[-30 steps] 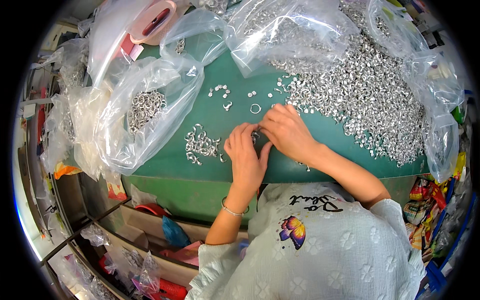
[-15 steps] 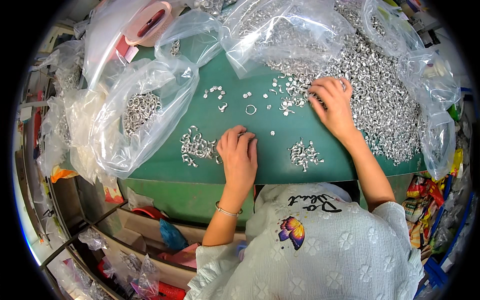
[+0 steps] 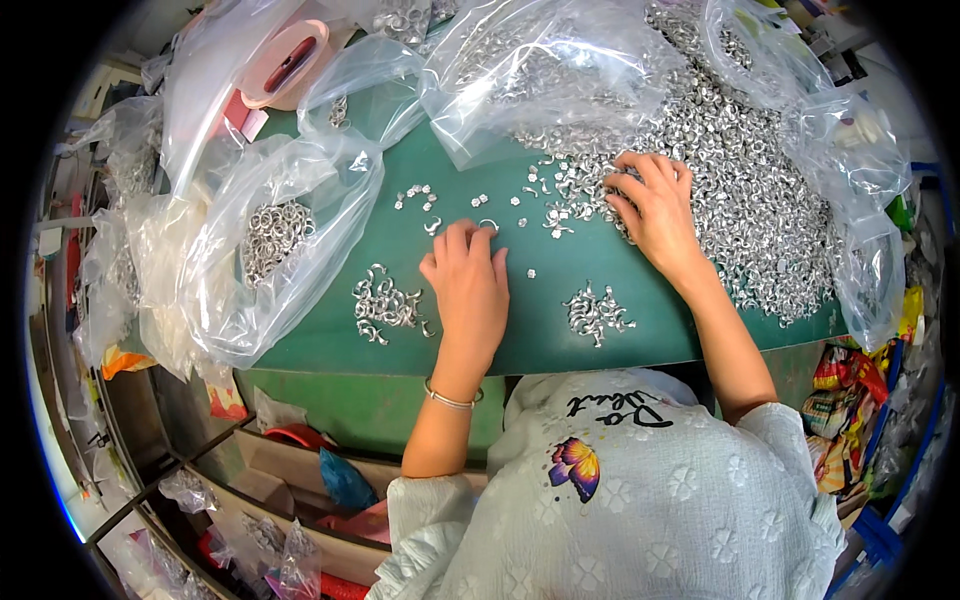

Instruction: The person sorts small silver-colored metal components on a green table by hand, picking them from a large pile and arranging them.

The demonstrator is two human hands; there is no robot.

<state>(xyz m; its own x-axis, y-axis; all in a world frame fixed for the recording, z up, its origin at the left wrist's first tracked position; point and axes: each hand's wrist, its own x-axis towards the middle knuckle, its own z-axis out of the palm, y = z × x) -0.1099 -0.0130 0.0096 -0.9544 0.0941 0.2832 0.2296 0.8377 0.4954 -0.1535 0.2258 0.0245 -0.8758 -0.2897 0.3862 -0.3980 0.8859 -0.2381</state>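
My left hand (image 3: 466,285) is over the middle of the green table, fingers bent down and slightly apart. Its fingertips reach a silver ring (image 3: 488,224), which they partly cover. Nearer me lies a small pile of curved silver metal pieces (image 3: 388,303), left of that hand. My right hand (image 3: 658,215) rests at the left edge of a large heap of similar pieces (image 3: 750,180). Its fingers are curled and apart, touching the pieces; any single piece beneath them is hidden. Another small pile of curved pieces (image 3: 597,314) lies between my arms.
Tiny flower-shaped metal pieces (image 3: 420,190) lie scattered beyond my left hand. A clear plastic bag (image 3: 330,200) with silver rings (image 3: 277,240) stands at left. Another clear bag (image 3: 560,70) covers part of the heap. A pink container (image 3: 262,85) sits at the back left.
My left hand has moved away from me, from beside the left pile up to the ring. My right hand stays at the heap's edge. The whole view has shifted slightly.
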